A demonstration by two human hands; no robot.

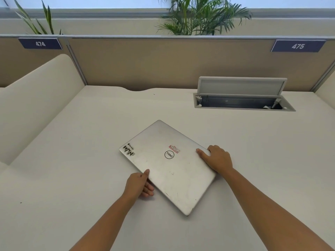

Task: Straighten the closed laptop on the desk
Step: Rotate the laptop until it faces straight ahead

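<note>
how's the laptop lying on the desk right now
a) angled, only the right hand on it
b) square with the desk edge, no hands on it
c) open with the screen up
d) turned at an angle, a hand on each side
d: the closed laptop sits skewed on the desk, with the left hand at its near-left edge and the right hand on its right corner.

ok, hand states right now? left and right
Left hand: closed on the laptop at its near-left edge, thumb on top.
Right hand: gripping the laptop's right corner, fingers on the lid.

Left hand [138, 184]: fingers partly hidden under laptop [168, 165]. Both forearms cut off at bottom edge. Red label [174, 149] text illegible.
</note>
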